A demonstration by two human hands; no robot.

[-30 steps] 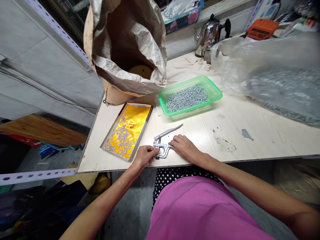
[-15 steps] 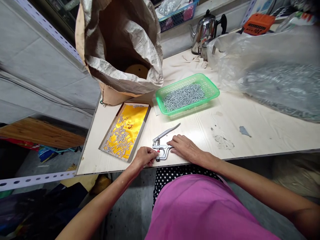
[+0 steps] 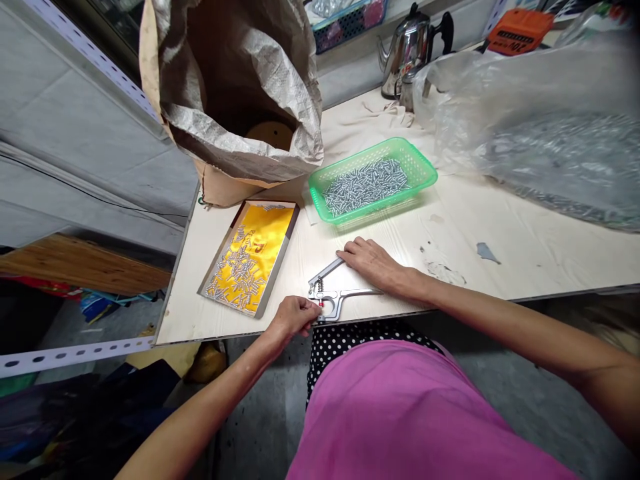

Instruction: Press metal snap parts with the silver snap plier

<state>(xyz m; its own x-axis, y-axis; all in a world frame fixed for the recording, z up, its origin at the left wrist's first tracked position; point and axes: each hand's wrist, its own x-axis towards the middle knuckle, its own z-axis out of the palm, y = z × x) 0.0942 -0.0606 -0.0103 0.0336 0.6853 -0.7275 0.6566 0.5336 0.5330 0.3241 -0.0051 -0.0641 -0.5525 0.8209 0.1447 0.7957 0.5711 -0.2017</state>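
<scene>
Silver hand pliers (image 3: pixel 334 293) lie near the table's front edge with their handles spread apart. My left hand (image 3: pixel 294 315) is pinched at the jaw end of the pliers, on something too small to make out. My right hand (image 3: pixel 373 262) rests palm down across the handles, its fingers on the upper handle. A flat tray with a yellow lining (image 3: pixel 263 238) holds several small metal pins to the left. A green plastic basket (image 3: pixel 423 169) of the same pins stands further back.
A big open paper sack (image 3: pixel 260 127) stands at the back left corner. A clear plastic bag of metal parts (image 3: pixel 550 147) fills the right side. A steel kettle (image 3: pixel 413 50) is at the back. A perforated shelf rail (image 3: pixel 75 350) runs at lower left.
My right hand has moved from the pliers' head up onto the upper handle. The pliers have turned and both handles now show. The view has shifted slightly.
</scene>
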